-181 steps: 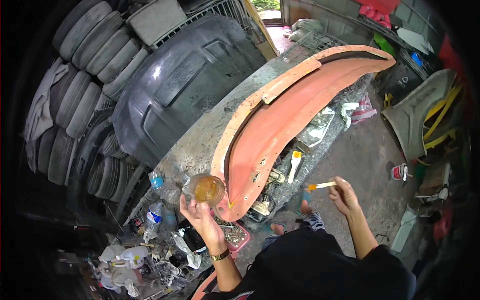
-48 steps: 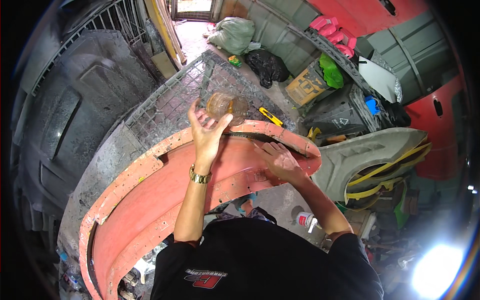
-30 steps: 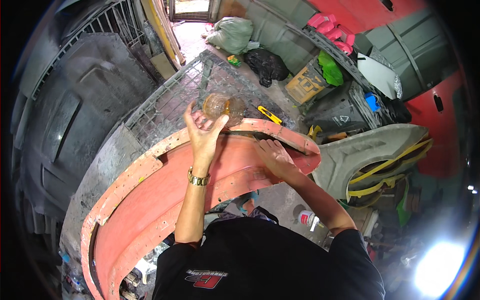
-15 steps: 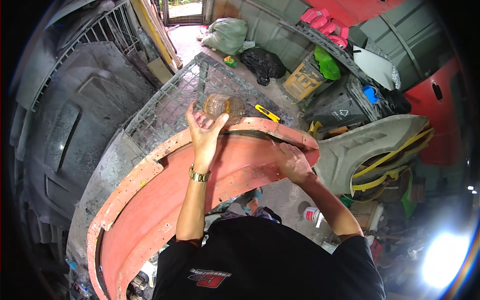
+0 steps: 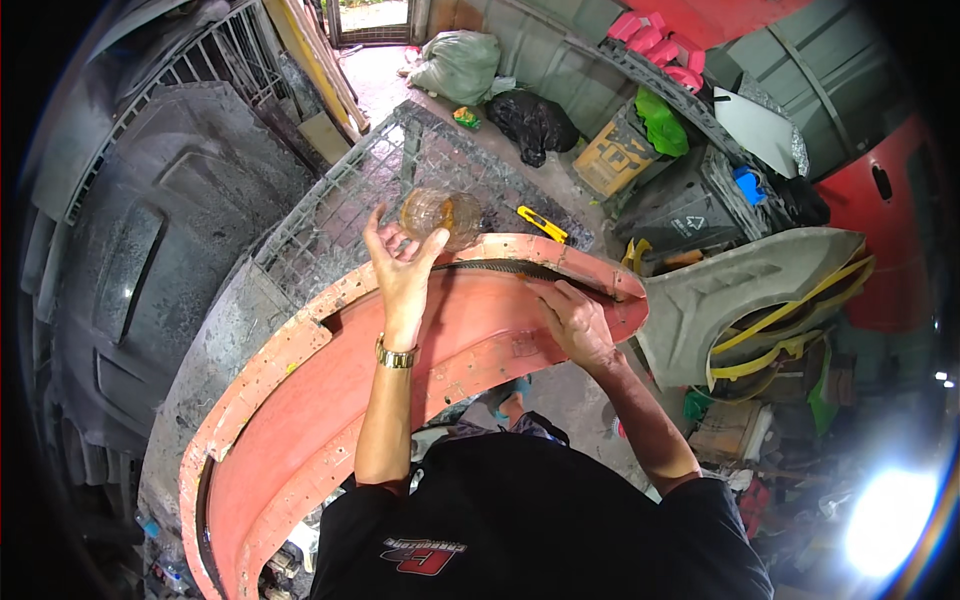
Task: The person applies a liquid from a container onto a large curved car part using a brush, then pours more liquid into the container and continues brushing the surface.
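A clear ribbed plastic jar (image 5: 440, 216) with some amber stuff inside is tilted in my left hand (image 5: 402, 285), whose thumb and fingers grip its near side. Below it lies a long curved salmon-pink mould (image 5: 335, 385) with small holes along its flange. A dark woven strip (image 5: 500, 266) runs just inside the mould's far rim. My right hand (image 5: 575, 322) is over the right part of the mould, fingers bent together and tips close to that strip. A small orange bit shows at those fingertips; what it belongs to is unclear.
On the wire-mesh-topped table (image 5: 335, 225), a yellow utility knife (image 5: 542, 222) lies beyond the mould. A grey moulded panel (image 5: 740, 300) stands at the right, a large dark panel (image 5: 170, 250) at the left. Bags (image 5: 530, 125) and a cardboard box (image 5: 615, 155) sit behind.
My right hand has turned and drawn its fingers together, with the tips shifting left along the strip. The jar has moved slightly left with my left hand.
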The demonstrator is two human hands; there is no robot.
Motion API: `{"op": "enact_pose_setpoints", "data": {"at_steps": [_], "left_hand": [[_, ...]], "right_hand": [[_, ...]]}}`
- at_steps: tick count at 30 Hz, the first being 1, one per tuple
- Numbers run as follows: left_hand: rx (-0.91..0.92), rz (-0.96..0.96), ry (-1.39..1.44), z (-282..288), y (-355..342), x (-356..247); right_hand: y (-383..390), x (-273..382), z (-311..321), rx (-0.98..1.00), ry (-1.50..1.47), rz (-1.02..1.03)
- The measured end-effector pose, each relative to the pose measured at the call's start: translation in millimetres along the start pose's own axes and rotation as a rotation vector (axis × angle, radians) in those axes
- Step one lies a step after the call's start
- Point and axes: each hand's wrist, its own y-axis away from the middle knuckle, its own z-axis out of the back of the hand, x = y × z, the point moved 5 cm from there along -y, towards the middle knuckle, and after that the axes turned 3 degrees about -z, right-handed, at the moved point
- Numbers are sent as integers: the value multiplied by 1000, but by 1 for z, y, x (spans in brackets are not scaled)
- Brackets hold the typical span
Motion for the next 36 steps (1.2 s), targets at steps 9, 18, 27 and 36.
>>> {"op": "enact_pose_setpoints", "data": {"at_steps": [9, 18, 27, 36], "left_hand": [[-18, 17, -47, 4, -2, 5], [14, 47, -13, -24, 2, -3], [87, -6, 34, -37, 9, -7], [96, 24, 50, -42, 11, -8]], "right_hand": [[24, -12, 31, -50, -41, -151], [20, -1, 9, -16, 160, 81], [29, -25, 6, -49, 292, 8], [61, -26, 50, -108, 312, -118]]}}
